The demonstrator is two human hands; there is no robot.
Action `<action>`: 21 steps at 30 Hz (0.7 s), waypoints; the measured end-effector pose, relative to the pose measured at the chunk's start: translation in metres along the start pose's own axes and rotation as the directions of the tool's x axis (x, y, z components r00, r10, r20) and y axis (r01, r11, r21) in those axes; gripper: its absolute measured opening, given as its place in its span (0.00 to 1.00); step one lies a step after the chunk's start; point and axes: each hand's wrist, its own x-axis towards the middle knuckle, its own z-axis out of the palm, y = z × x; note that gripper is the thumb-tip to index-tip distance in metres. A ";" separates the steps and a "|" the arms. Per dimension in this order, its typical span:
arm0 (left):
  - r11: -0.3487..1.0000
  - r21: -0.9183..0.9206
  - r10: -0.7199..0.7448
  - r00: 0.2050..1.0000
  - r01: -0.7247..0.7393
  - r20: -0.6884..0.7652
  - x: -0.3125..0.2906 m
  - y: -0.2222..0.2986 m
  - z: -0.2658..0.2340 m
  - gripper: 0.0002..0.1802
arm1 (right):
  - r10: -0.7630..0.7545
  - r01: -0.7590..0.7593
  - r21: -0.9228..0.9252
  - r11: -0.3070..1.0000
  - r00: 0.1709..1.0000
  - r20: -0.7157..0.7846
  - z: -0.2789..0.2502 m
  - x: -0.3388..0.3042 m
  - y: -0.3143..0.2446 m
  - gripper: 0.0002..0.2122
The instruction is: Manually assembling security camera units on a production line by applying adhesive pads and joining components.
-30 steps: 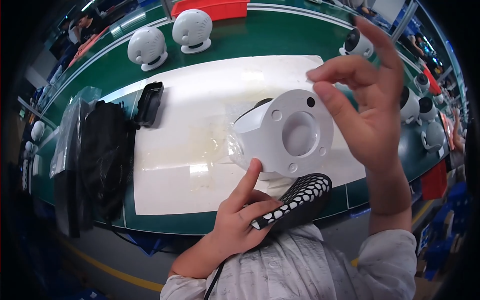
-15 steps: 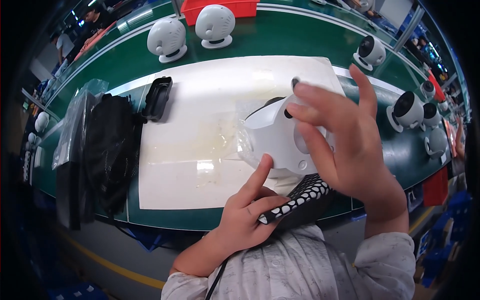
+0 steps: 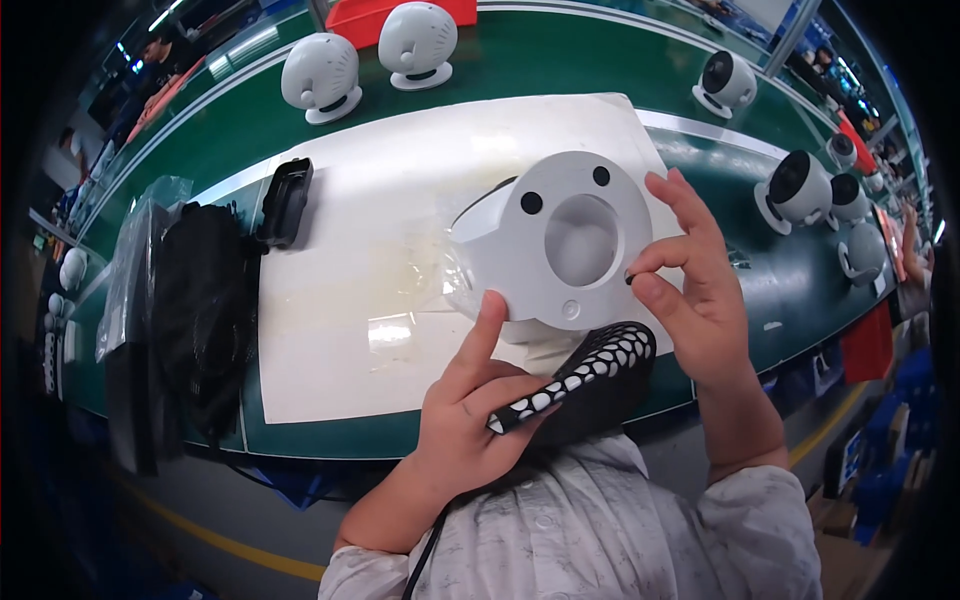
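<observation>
A white desk fan (image 3: 480, 250) lies tipped over on the pale board, the flat underside of its round base (image 3: 640, 215) facing up. Two round black foot pads (image 3: 531, 203) are stuck on that underside near the far edge, around a large central hole. Between thumb and index finger my right hand (image 3: 700, 300) pinches a small black foot pad (image 3: 629, 279), just beside the base's right edge. My left hand (image 3: 465, 425) grips a bent black sheet with white round spots (image 3: 580, 375). Its index fingertip rests against the near left edge of the base.
The pale board (image 3: 340, 350) covers the green table. To its left are a black mesh bag (image 3: 205, 310), a plastic-wrapped package (image 3: 140, 290) and a black tray (image 3: 287, 203). White fans (image 3: 418, 45) stand at the back, several more (image 3: 800, 190) at the right. A red bin (image 3: 350, 20) is behind.
My right hand has moved back toward me from over the base, now pinching a small black pad. The base's underside shows two pads. My left hand still holds the spotted sheet.
</observation>
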 end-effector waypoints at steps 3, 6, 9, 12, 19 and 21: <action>0.999 0.040 0.014 0.998 -0.017 0.064 0.001 0.002 -0.001 0.12 | -0.127 0.110 -0.238 0.965 0.990 -0.058 0.001 -0.002 -0.001 0.04; 0.999 0.032 0.002 0.999 -0.003 0.038 0.001 0.002 -0.001 0.13 | -0.272 0.220 -0.564 0.796 0.962 -0.009 -0.004 -0.010 -0.009 0.09; 1.000 0.009 0.010 1.000 -0.011 0.022 0.000 0.000 0.000 0.13 | -0.196 0.252 -0.734 0.630 0.967 0.164 -0.007 -0.020 -0.015 0.15; 1.000 0.011 0.005 1.000 -0.005 0.012 0.000 -0.001 -0.001 0.13 | -0.119 0.218 -0.744 0.632 0.976 0.185 -0.007 -0.022 -0.030 0.18; 0.998 -0.051 0.031 0.999 -0.033 -0.035 -0.001 -0.005 0.004 0.14 | -0.196 0.230 -0.391 0.891 0.973 0.125 0.002 -0.023 -0.034 0.11; 0.997 -0.074 0.030 0.997 -0.035 -0.067 -0.001 -0.005 0.004 0.15 | -0.211 0.268 -0.334 0.904 0.957 0.197 0.009 -0.020 -0.039 0.07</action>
